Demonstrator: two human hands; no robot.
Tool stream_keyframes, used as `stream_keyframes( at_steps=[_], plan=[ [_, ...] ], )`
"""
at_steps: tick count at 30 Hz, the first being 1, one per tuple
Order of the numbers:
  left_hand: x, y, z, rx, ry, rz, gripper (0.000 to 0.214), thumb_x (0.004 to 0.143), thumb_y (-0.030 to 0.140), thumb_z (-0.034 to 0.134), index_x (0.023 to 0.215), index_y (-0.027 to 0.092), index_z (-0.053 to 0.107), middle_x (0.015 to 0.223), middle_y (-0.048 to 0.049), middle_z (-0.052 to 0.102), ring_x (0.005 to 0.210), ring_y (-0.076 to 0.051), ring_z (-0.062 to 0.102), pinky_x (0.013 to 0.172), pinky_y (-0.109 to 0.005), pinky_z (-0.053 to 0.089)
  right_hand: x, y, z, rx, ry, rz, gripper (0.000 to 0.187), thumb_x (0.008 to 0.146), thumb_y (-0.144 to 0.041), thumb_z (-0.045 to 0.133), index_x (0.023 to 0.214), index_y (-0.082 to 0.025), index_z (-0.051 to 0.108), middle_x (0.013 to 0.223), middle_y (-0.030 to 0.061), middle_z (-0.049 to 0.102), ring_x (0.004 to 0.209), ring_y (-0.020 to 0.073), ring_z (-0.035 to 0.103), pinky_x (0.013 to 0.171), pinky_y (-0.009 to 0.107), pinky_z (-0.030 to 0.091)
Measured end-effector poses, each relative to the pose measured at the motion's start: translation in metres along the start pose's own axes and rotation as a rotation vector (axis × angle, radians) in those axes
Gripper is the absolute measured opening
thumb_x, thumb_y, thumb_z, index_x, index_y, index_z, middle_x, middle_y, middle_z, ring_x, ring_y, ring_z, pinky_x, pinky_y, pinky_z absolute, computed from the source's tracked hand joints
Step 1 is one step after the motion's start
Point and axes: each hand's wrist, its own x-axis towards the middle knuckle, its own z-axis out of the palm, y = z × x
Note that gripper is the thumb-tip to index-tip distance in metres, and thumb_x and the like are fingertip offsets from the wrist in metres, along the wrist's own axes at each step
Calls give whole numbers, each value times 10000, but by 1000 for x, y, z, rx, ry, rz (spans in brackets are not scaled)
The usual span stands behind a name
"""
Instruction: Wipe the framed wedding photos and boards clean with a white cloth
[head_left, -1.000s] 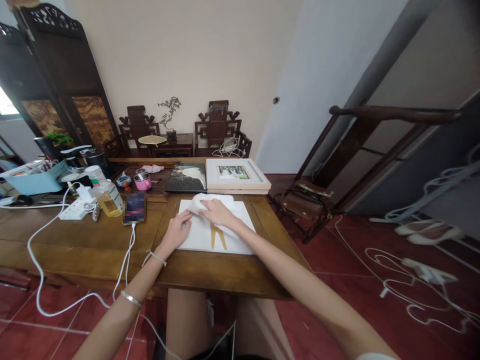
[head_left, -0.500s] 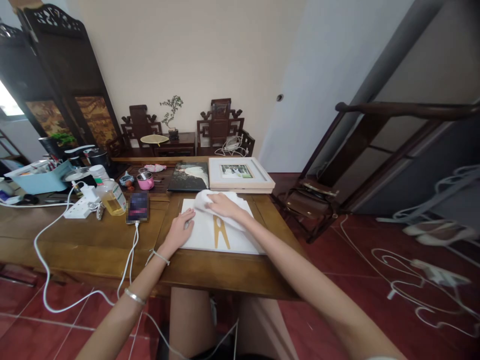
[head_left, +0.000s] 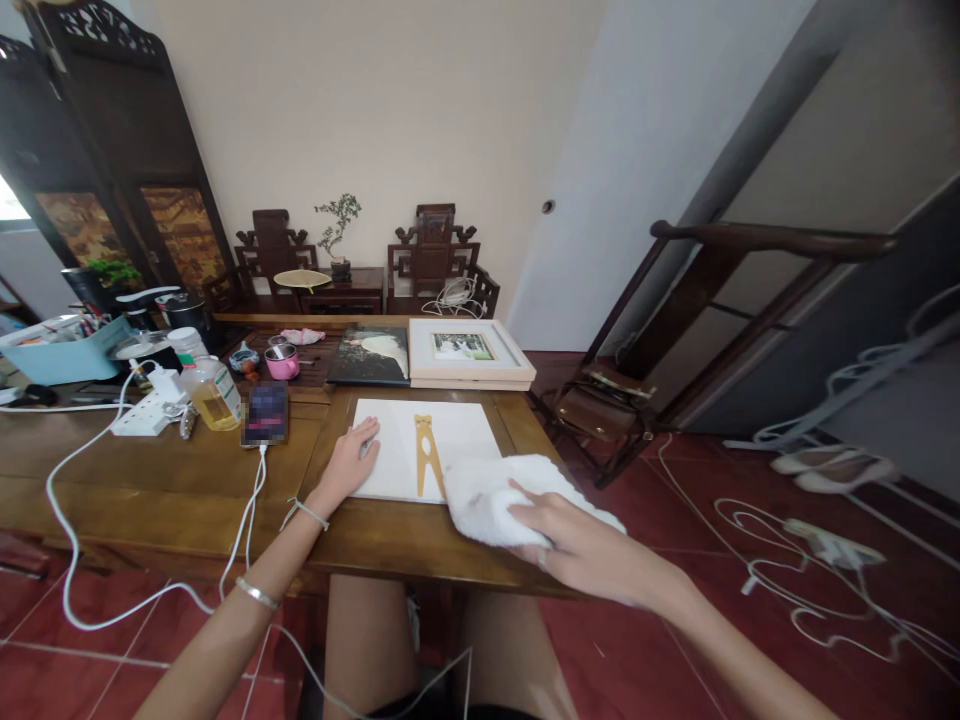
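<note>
A white rectangular board [head_left: 390, 470] lies flat on the wooden table, with a tan, A-shaped piece [head_left: 427, 470] on its face that has an oval hole and a small animal-like head. My left hand [head_left: 354, 460] rests on the board's left edge, fingers stretched out and holding nothing. Bunched in my right hand [head_left: 559, 535] is a white cloth [head_left: 487, 500], held over the table's front right part. It covers the board's near right corner.
Behind the board lie a framed photo [head_left: 469, 350] and a dark picture panel [head_left: 367, 358]. To the left are a phone [head_left: 265, 415] with a cable, a bottle of yellow liquid [head_left: 212, 395], a power strip [head_left: 142, 413] and a pink cup [head_left: 282, 362]. A wooden chair [head_left: 637, 350] stands at right.
My right hand has moved the cloth from the board's upper middle toward me and to the right, uncovering the top of the tan piece. My left hand stays at the board's left edge.
</note>
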Motion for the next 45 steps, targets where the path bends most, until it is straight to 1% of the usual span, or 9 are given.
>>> stream_keyframes(
  at_steps=[4, 12, 17, 21, 29, 33, 36, 42, 45],
  plan=[
    [0, -1, 1, -9, -6, 8, 410, 839, 252, 446, 1202, 150, 607, 1334, -104, 533, 1300, -216, 433, 1127, -442, 277, 5, 12, -8, 57, -16, 23, 168, 828, -326, 491, 867, -220, 615, 963, 96, 625, 1057, 284, 529, 877, 346, 398],
    [0, 2, -3, -7, -1, -1, 405, 828, 259, 465, 1184, 143, 621, 1317, -102, 550, 1286, -218, 450, 1122, -424, 294, 120, 71, -32, 129, 197, -19, 197, 788, -284, 467, 806, -165, 623, 871, 57, 651, 855, 235, 560, 812, 312, 399],
    [1, 1, -3, -5, -8, 0, 408, 833, 270, 462, 1184, 131, 618, 1314, -114, 550, 1285, -217, 451, 1123, -426, 290, 146, 81, -37, 123, 266, 14, 209, 782, -279, 452, 806, -147, 612, 901, 81, 642, 867, 244, 546, 803, 318, 378],
    [1, 1, -2, -7, -10, 6, 411, 835, 268, 459, 1190, 129, 613, 1319, -114, 545, 1287, -214, 449, 1124, -424, 290, 121, 70, -31, 115, 228, -1, 178, 777, -277, 459, 732, -171, 595, 783, 46, 624, 787, 222, 542, 753, 299, 385],
    [0, -1, 0, -24, 1, 10, 410, 831, 254, 458, 1192, 139, 614, 1325, -108, 542, 1293, -216, 442, 1127, -435, 281, 3, 8, -14, 133, -39, -44, 128, 782, -268, 507, 800, -227, 627, 910, 64, 638, 1028, 279, 538, 871, 362, 391],
    [0, -2, 1, -23, 9, 13, 403, 830, 251, 457, 1187, 154, 617, 1323, -100, 546, 1291, -216, 445, 1125, -442, 283, -10, 4, -14, 161, -53, 26, 172, 761, -269, 516, 856, -238, 656, 970, 66, 651, 1112, 295, 513, 900, 365, 395],
    [1, -1, 0, -23, 2, 11, 411, 830, 255, 456, 1189, 138, 615, 1320, -110, 546, 1289, -221, 446, 1127, -443, 279, 18, 20, -20, 159, 38, 90, 239, 761, -334, 522, 914, -211, 658, 963, 66, 653, 998, 273, 554, 870, 348, 410],
    [2, 0, -3, -8, -6, 7, 398, 828, 255, 469, 1177, 145, 624, 1309, -110, 553, 1282, -222, 455, 1124, -442, 287, 111, 57, -28, 25, 244, 69, 204, 807, -283, 443, 798, -174, 616, 845, 65, 638, 854, 239, 561, 766, 300, 393],
    [2, 0, -3, -8, -3, 13, 390, 828, 261, 473, 1171, 159, 628, 1304, -97, 561, 1275, -214, 463, 1120, -425, 300, 135, 62, -29, 1, 283, 71, 187, 814, -247, 429, 798, -165, 596, 830, 79, 627, 846, 236, 553, 764, 295, 377]
  ],
)
